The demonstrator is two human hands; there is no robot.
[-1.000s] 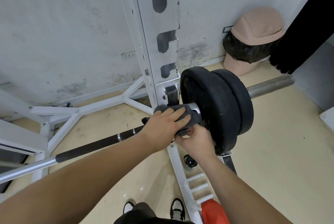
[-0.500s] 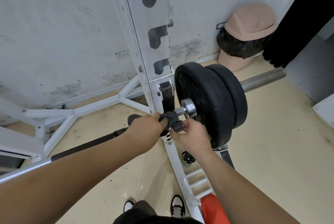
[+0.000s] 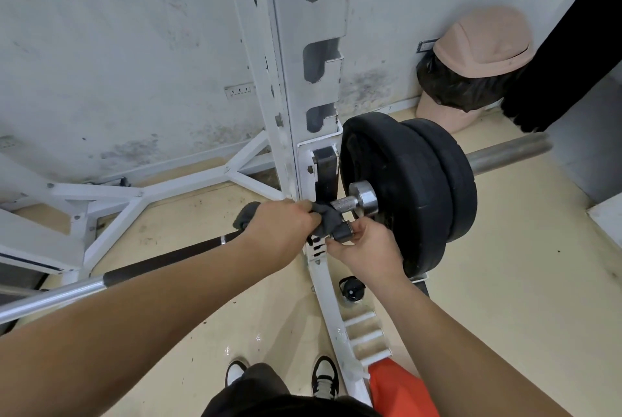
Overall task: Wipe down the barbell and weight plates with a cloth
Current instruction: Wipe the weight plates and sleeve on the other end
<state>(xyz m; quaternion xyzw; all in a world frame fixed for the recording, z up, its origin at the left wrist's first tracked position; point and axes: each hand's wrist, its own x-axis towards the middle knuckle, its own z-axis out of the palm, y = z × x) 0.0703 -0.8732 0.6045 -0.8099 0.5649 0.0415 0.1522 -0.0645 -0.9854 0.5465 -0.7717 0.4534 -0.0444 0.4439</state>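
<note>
The barbell point(image 3: 344, 203) rests across the white rack, with a knurled steel stub and collar just left of two black weight plates point(image 3: 407, 191). A dark grey cloth point(image 3: 325, 217) is wrapped around the bar beside the rack upright. My left hand point(image 3: 281, 228) grips the cloth on the bar from above, and a cloth end sticks out past its left side. Just below the bar, my right hand point(image 3: 365, 248) has its fingers closed on the cloth's lower end. The bare sleeve end point(image 3: 505, 154) pokes out to the right of the plates.
The white rack upright point(image 3: 303, 56) with hook slots stands right behind my hands, and its base frame point(image 3: 128, 201) spreads left over the beige floor. A tan bin point(image 3: 478, 56) with a black liner sits by the wall. My shoes point(image 3: 323, 378) are below, next to an orange object point(image 3: 400, 386).
Both hands slid the cloth left along the bar, away from the plates. The steel collar and knurled section, covered one second ago, now show.
</note>
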